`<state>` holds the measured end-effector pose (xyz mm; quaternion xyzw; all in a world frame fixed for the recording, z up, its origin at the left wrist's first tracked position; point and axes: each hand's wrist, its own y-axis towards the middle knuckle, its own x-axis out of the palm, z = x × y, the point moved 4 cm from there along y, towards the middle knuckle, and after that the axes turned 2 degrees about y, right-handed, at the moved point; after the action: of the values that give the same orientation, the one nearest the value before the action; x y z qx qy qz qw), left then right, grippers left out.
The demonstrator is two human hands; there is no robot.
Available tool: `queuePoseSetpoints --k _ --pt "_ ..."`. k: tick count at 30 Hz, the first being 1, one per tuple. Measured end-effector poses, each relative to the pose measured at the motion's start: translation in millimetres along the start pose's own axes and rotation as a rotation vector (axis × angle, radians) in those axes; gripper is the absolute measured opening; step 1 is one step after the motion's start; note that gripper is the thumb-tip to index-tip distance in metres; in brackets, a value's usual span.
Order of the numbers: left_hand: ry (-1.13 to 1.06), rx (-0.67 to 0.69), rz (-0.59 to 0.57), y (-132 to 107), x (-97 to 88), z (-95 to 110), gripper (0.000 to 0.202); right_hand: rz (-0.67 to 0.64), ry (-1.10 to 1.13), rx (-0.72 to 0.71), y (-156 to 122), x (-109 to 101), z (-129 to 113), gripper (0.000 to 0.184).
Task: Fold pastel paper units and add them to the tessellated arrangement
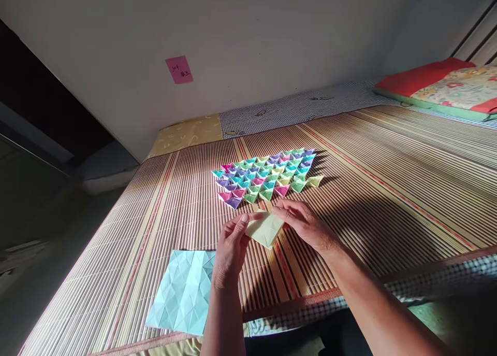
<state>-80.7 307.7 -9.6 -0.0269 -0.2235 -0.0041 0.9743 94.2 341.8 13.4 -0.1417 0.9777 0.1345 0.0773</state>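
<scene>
Between my two hands is a pale yellow folded paper square [265, 230], held up above the mat with one corner pointing toward me. My left hand [233, 238] pinches its left corner between thumb and fingers. At the upper right edge, my right hand [301, 219] grips the same paper, its fingertips partly hidden behind it. Just beyond my hands, rows of small folded paper boats [258, 181] in green, blue, purple, pink and yellow stand close together. A light blue creased paper sheet [180, 292] lies flat to the left of my left forearm.
A striped bamboo mat [380, 180] covers the bed. Folded red and floral bedding [438, 86] lies at the far right. A pink note [179, 69] with handwriting is stuck on the wall [248, 40]. The bed's left side drops to a dark floor.
</scene>
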Motion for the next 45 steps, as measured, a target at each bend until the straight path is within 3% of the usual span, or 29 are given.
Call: queuePoseSetpoints --k 2,8,15,19,24,33,40,45 --pt "-0.062 -0.036 0.018 1.4 0.7 -2.7 0.043 0.022 0.027 -0.031 -0.6 -1.8 -3.5 0.03" --pt "-0.154 -0.066 0.035 4.4 -0.6 -5.8 0.045 -0.12 -0.049 -0.201 -5.1 1.1 -20.1 0.034" --pt "-0.15 -0.083 0.021 4.2 -0.5 -8.8 0.038 -0.128 -0.131 -0.338 -6.9 7.6 -24.1 0.016" --pt "-0.136 -0.033 -0.031 4.0 -0.4 -8.0 0.042 -0.074 -0.167 -0.338 -5.9 7.8 -21.5 0.015" --pt "-0.1 -0.007 -0.091 3.6 -0.3 -8.4 0.029 -0.006 -0.195 -0.291 -5.3 9.1 -17.4 0.015" --pt "-0.041 0.046 0.063 5.9 -3.5 -10.1 0.031 0.032 -0.188 -0.265 -6.7 11.6 -23.7 0.016" --pt "-0.015 0.009 -0.011 4.4 -4.2 -11.7 0.025 0.068 -0.218 -0.317 -6.6 8.0 -17.3 0.007" --pt "0.012 0.004 -0.005 5.0 -4.8 -16.0 0.025 0.072 -0.232 -0.304 -6.4 12.1 -15.5 0.021"
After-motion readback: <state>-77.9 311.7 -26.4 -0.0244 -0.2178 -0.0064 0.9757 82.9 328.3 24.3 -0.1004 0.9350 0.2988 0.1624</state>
